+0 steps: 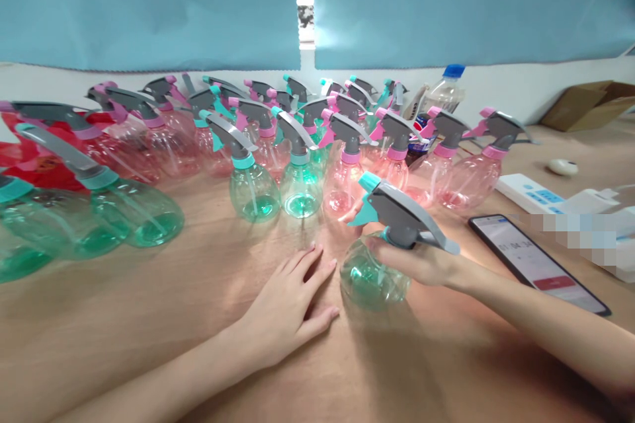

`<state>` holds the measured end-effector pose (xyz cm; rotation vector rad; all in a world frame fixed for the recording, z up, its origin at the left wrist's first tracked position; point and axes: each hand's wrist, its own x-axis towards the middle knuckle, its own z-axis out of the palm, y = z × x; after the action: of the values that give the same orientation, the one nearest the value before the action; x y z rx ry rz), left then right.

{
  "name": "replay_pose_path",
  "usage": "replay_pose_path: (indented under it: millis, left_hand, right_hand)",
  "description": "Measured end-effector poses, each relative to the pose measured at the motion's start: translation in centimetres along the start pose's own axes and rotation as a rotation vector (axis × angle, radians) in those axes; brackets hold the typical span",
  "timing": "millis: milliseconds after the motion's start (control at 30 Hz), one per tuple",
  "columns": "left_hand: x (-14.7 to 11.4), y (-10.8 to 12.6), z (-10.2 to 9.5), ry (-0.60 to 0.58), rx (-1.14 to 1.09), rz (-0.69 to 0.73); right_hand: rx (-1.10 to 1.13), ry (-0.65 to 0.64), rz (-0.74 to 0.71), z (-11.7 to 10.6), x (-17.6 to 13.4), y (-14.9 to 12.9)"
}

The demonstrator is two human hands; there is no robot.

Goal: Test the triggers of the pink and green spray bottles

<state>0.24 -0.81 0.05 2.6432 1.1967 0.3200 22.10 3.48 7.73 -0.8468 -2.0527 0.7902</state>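
Note:
My right hand [417,263] is closed round the neck of a green spray bottle [372,281] with a grey and teal trigger head. The bottle stands near upright, its nozzle pointing left and away from me; whether its base touches the table I cannot tell. Flat on the wooden table [238,291] lies my left hand [292,294], fingers spread, just left of that bottle and holding nothing. Beyond the hands stand two green spray bottles [254,192] and a pink spray bottle [342,182] with a pink nozzle.
Several more pink and green spray bottles crowd the back, with green ones [153,215] at left. A phone [538,264] showing a timer lies at right, beside a white power strip [530,195]. Behind are a blue-capped bottle [444,92], a cardboard box [588,104] and red plastic [42,152].

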Motion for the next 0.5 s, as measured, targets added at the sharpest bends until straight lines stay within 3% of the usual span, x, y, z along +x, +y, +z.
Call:
replay_pose_path:
  millis: [100,500]
  left_hand:
    - [-0.07,-0.06,0.06,0.004,0.017,0.002]
    - [-0.07,-0.17,0.16,-0.007,0.004,0.002]
  right_hand:
    - [0.134,0.009,0.015,-0.08,0.12,-0.32]
    - [0.138,0.0,0.005,0.05,-0.23,0.62]
